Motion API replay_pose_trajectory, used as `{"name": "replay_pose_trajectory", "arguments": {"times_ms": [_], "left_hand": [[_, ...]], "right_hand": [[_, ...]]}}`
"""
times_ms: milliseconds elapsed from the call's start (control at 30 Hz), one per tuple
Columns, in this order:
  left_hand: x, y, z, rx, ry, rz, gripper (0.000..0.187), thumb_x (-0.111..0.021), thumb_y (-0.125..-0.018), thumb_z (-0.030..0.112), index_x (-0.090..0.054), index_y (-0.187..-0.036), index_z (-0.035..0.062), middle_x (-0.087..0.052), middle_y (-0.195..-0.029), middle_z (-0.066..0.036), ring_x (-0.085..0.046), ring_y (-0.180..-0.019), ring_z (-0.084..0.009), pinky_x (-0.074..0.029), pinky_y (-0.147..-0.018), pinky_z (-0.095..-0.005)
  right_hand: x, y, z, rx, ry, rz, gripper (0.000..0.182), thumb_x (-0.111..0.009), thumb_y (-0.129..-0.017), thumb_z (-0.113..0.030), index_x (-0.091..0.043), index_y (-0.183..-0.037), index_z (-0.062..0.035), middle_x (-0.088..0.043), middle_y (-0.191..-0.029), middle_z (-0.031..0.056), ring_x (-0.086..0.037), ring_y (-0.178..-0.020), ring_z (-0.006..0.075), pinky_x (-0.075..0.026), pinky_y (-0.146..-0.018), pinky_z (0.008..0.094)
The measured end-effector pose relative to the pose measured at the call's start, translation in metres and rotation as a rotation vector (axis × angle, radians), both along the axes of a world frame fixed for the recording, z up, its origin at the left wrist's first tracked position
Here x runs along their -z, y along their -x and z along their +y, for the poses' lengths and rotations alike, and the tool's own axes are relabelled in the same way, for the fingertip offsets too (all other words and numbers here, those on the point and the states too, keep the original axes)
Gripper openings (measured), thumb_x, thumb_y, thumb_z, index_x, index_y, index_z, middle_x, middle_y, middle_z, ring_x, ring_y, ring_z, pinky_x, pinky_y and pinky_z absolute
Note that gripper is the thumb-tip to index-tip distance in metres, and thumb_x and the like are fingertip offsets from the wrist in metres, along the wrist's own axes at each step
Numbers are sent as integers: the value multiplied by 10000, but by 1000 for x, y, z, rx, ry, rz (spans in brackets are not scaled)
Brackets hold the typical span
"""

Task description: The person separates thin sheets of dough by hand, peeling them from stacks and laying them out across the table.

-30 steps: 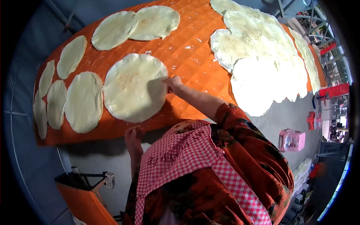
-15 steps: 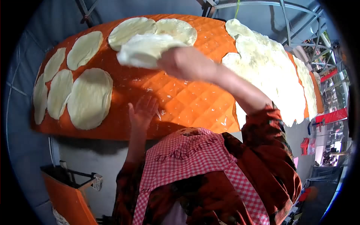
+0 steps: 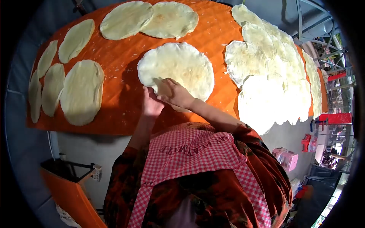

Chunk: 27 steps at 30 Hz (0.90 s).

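Observation:
A round, pale flatbread (image 3: 186, 68) with faint brown patches lies before me on an orange quilted cover (image 3: 121, 102). Both hands meet at its near left edge. My right hand (image 3: 175, 94) reaches in from the right, its fingers curled over the rim. Beside it, my left hand (image 3: 153, 103) is closed at the same edge; part of its fingers is hidden by the bread and the other hand.
Several flatbreads (image 3: 81, 93) are spread along the left, with two more (image 3: 169, 21) at the far side. A dense overlapping layer of flatbreads (image 3: 262, 60) covers the right. An orange panel (image 3: 70, 197) stands below left; a pink box (image 3: 286, 159) sits lower right.
The flatbread my right hand carried over the far side now lies nearer, in the middle. My right hand has come back towards me; my left hand has gone from open on the cover to the bread's edge.

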State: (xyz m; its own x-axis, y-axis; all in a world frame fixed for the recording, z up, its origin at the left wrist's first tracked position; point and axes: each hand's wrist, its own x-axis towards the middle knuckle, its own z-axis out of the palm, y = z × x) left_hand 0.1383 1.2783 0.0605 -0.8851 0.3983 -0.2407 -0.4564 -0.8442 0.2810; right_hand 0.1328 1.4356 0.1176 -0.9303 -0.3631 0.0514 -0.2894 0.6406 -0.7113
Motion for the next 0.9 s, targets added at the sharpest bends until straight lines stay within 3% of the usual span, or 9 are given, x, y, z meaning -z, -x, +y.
{"name": "replay_pose_trajectory", "arguments": {"times_ms": [133, 167, 333, 467, 500, 733, 800, 867, 900], "left_hand": [[4, 11, 3, 173, 151, 28, 570, -408, -926, 539, -358, -1356, 168, -413, -1358, -31, -413, -1226, -212, -355, -1006, -438], [8, 12, 2, 148, 202, 8, 553, -441, -922, 505, -359, -1351, 165, -419, -1344, -37, -427, -1210, -213, -374, -982, -445], [-33, 7, 18, 1, 612, 17, 537, -583, -885, 340, -353, -1334, 157, -470, -1245, -65, -493, -1123, -215, -459, -851, -461], [-27, 7, 23, -22, 631, 202, 631, -665, -824, 165, -320, -1352, 138, -505, -1193, -66, -508, -1090, -180, -471, -835, -318], [-23, 4, 23, -15, 717, 42, 591, -645, -824, 77, -348, -1334, 88, -514, -1175, -62, -527, -1033, -152, -456, -828, -267], [38, 9, 18, -287, 973, 274, 223, -562, -897, 97, -575, -1093, -9, -618, -1033, -47, -563, -923, -130, -444, -820, -268], [35, 11, -6, -329, 875, 67, 236, -547, -906, 113, -584, -1081, -42, -635, -998, -70, -575, -853, -137, -446, -799, -273], [63, 11, -47, -263, 1023, -54, 260, -557, -891, 122, -579, -1092, -40, -627, -995, -78, -570, -867, -156, -443, -801, -296], [58, 10, -54, -245, 1039, -62, 261, -559, -887, 130, -580, -1087, -37, -621, -990, -78, -565, -873, -158, -440, -802, -302]], "right_hand": [[6, 9, -1, 35, 112, -119, 436, -571, -844, -313, -493, -1141, -4, -554, -1115, 251, -538, -1022, 393, -450, -865, 415], [6, 8, 0, 22, 147, -79, 334, -533, -864, -262, -504, -1058, 9, -593, -957, 269, -570, -900, 418, -463, -797, 429], [14, 13, 6, 98, 201, -161, 284, -483, -871, -148, -515, -1110, 3, -614, -918, 266, -593, -867, 415, -470, -765, 416], [25, 16, 11, 119, 275, -113, 272, -504, -852, -83, -531, -1113, -13, -623, -927, 251, -606, -862, 390, -473, -759, 397], [26, 15, 12, 127, 246, -111, 267, -517, -846, -83, -537, -1103, -12, -624, -928, 246, -607, -862, 386, -473, -758, 396], [41, 48, 46, -63, 53, 7, 246, -577, -810, -78, -575, -1032, 28, -648, -899, 200, -646, -785, 319, -513, -689, 378], [24, 85, 92, 173, 727, -521, 240, -551, -822, -72, -569, -1017, 66, -654, -864, 181, -662, -766, 286, -546, -649, 379], [-1, 127, 163, 268, 786, -496, 249, -530, -843, -82, -549, -1003, 108, -643, -856, 186, -669, -692, 268, -561, -596, 347], [-3, 147, 198, 336, 610, -361, 263, -536, -845, -104, -553, -1006, 104, -650, -876, 187, -669, -668, 265, -552, -563, 351]]}}
